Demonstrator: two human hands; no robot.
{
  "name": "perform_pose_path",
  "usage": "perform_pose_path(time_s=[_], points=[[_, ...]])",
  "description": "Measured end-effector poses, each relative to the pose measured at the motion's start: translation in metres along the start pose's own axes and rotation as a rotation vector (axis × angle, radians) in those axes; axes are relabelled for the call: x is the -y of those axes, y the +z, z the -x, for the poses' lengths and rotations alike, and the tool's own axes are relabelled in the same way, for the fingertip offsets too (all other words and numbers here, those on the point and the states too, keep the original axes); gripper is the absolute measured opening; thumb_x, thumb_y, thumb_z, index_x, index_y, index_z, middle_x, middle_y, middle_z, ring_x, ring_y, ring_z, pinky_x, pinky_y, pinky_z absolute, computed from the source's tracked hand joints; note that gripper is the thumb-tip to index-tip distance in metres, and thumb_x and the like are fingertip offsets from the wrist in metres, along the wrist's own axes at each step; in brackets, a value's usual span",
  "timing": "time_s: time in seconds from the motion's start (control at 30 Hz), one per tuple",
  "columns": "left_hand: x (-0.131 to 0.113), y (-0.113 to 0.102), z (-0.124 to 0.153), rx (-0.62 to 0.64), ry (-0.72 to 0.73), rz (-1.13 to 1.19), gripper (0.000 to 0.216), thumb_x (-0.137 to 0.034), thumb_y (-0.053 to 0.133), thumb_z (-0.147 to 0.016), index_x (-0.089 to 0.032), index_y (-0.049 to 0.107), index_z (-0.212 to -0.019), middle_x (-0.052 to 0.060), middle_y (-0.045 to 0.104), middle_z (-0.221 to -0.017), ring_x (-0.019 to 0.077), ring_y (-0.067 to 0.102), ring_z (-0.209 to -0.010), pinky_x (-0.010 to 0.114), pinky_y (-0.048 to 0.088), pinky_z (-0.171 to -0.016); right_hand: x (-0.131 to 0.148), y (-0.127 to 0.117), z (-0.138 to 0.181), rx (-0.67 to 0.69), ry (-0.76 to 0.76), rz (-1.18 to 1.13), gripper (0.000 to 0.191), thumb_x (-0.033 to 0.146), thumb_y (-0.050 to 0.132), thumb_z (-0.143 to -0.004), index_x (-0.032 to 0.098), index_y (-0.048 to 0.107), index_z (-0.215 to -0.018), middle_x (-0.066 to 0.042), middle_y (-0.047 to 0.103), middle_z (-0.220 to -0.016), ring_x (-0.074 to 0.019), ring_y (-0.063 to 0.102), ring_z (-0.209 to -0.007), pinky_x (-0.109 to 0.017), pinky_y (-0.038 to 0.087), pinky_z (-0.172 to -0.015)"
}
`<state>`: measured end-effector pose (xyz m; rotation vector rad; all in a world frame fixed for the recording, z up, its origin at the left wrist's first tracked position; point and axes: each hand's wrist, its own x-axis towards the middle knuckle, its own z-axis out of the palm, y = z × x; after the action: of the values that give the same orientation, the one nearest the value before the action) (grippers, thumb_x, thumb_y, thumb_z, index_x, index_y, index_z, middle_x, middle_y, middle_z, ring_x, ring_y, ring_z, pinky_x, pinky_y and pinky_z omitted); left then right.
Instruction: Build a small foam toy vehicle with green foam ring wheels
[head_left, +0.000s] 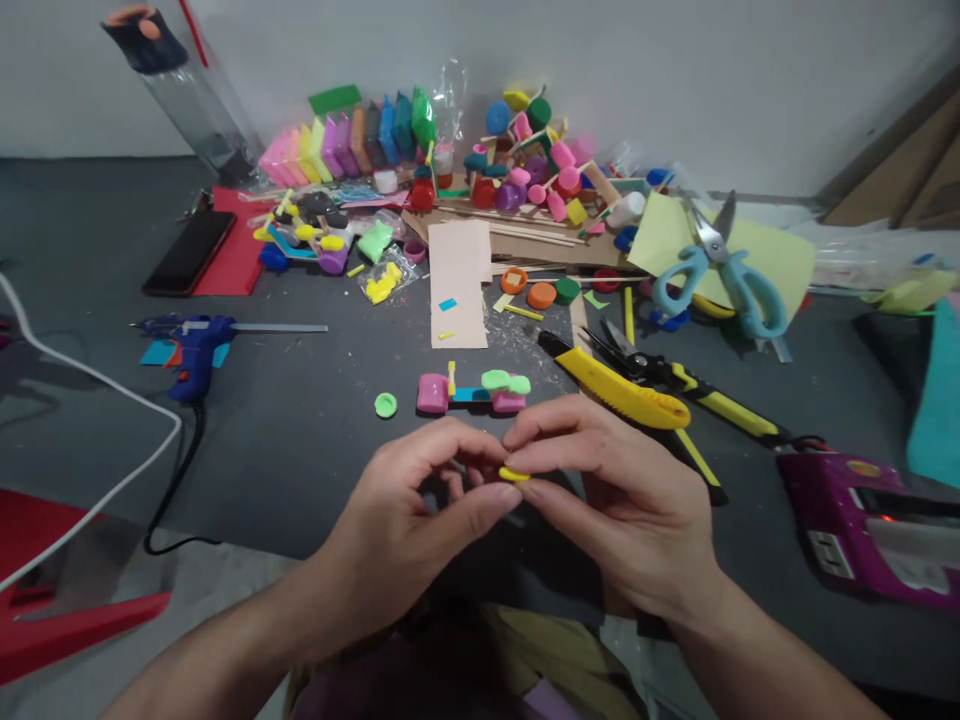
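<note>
Between the fingertips of both hands is a small flat yellow piece, perhaps modelling clay (515, 474). My left hand (427, 500) pinches it from the left with thumb and fingers. From the other side my right hand (630, 490) grips the same piece, closed at thumb and forefinger. Just beyond the fingers lies a small toy vehicle (471, 394) with pink wheels, a blue strip, a yellow post and light green discs on its right end. A light green round cap (385, 405) rests to its left.
A blue glue gun (193, 350) with its cord lies left. At right are a yellow utility knife (615, 385), pliers (705, 400), light blue scissors (724, 265) and a purple device (870, 530). Clay packs (375, 138), a phone (191, 252) and a bottle (187, 100) stand behind.
</note>
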<state>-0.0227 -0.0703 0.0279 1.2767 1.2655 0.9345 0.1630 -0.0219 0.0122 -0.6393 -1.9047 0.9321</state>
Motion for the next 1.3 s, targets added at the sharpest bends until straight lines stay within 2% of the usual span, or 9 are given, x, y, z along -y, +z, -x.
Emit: perform_pose_path(time_s=[0.17,0.27,0.47,0.7,0.93,1.07,1.17,1.23,1.3], points=[[0.0002,0.0029,-0.0015,0.006,-0.045,0.079,0.013,-0.035,0.068,-0.092,-0.023,0.072,-0.09,-0.003,0.069,-0.083,0.0072,0.058,-0.069,0.015,0.044,-0.06,0.0004,0.0002,0.0014,-0.023,-0.001,0.029,0.017,0.011,0.069,-0.09,0.023,0.069,-0.102,-0.003,0.071,-0.097,-0.0146,0.068,-0.091,-0.031,0.057,-0.082],[0.0015,0.0021,-0.0012,-0.004,-0.09,0.133,0.012,-0.036,0.071,-0.09,-0.024,0.072,-0.093,-0.003,0.069,-0.086,0.0055,0.056,-0.067,0.013,0.043,-0.056,0.0012,-0.0003,0.0009,-0.007,0.001,0.059,0.013,0.013,0.069,-0.09,0.023,0.069,-0.099,-0.003,0.071,-0.098,-0.015,0.068,-0.091,-0.032,0.057,-0.081],[0.004,0.0067,-0.0046,-0.035,-0.08,0.29,0.006,-0.029,0.073,-0.089,-0.023,0.07,-0.089,-0.005,0.068,-0.085,0.0039,0.06,-0.069,0.01,0.049,-0.065,0.0012,0.0005,0.0007,-0.003,-0.052,0.109,0.015,0.009,0.069,-0.087,0.02,0.066,-0.098,-0.003,0.07,-0.097,-0.0135,0.068,-0.091,-0.029,0.056,-0.083],[0.006,0.0079,-0.0039,-0.065,-0.035,0.25,0.002,-0.024,0.072,-0.089,-0.023,0.071,-0.088,-0.005,0.07,-0.086,0.0038,0.063,-0.073,0.009,0.05,-0.069,-0.0015,0.0021,0.0013,-0.006,-0.084,0.186,0.014,0.008,0.068,-0.086,0.019,0.064,-0.095,-0.004,0.069,-0.096,-0.0132,0.067,-0.09,-0.028,0.056,-0.083],[0.0058,0.0068,-0.0082,-0.05,-0.115,0.369,0.005,-0.021,0.076,-0.083,-0.021,0.071,-0.084,-0.005,0.069,-0.08,0.0032,0.061,-0.068,0.009,0.05,-0.066,-0.0009,0.0003,0.0006,0.016,-0.087,0.202,0.014,0.011,0.069,-0.087,0.019,0.064,-0.097,-0.004,0.07,-0.098,-0.0135,0.068,-0.091,-0.027,0.056,-0.082],[0.005,0.0086,-0.0092,-0.052,-0.098,0.304,0.006,-0.017,0.073,-0.083,-0.02,0.068,-0.081,-0.005,0.067,-0.077,0.0034,0.06,-0.067,0.01,0.049,-0.064,-0.001,0.0,0.0003,0.035,-0.095,0.205,0.013,0.01,0.068,-0.087,0.019,0.063,-0.096,-0.004,0.068,-0.099,-0.0131,0.067,-0.091,-0.027,0.056,-0.082],[0.0057,0.0094,-0.0085,-0.077,0.015,0.126,0.012,-0.008,0.068,-0.081,-0.02,0.066,-0.078,-0.006,0.067,-0.074,0.004,0.061,-0.066,0.011,0.049,-0.063,-0.0014,-0.0003,0.0004,0.047,-0.087,0.218,0.014,0.008,0.066,-0.086,0.019,0.062,-0.093,-0.003,0.067,-0.098,-0.013,0.066,-0.091,-0.027,0.055,-0.081],[0.0068,0.0086,-0.0085,-0.135,0.146,-0.03,0.017,-0.002,0.066,-0.078,-0.02,0.065,-0.077,-0.006,0.068,-0.073,0.0048,0.063,-0.068,0.012,0.05,-0.068,-0.001,-0.0012,0.0006,0.064,-0.059,0.195,0.013,0.008,0.064,-0.085,0.02,0.061,-0.09,-0.003,0.066,-0.097,-0.0127,0.065,-0.092,-0.027,0.055,-0.083],[0.0081,0.0065,-0.0095,-0.243,0.213,-0.108,0.019,-0.001,0.066,-0.077,-0.02,0.066,-0.076,-0.006,0.069,-0.075,0.0053,0.064,-0.07,0.013,0.051,-0.07,-0.0002,-0.0025,0.0006,0.083,-0.019,0.139,0.012,0.009,0.064,-0.086,0.02,0.06,-0.088,-0.002,0.066,-0.099,-0.0126,0.065,-0.093,-0.027,0.054,-0.084]])
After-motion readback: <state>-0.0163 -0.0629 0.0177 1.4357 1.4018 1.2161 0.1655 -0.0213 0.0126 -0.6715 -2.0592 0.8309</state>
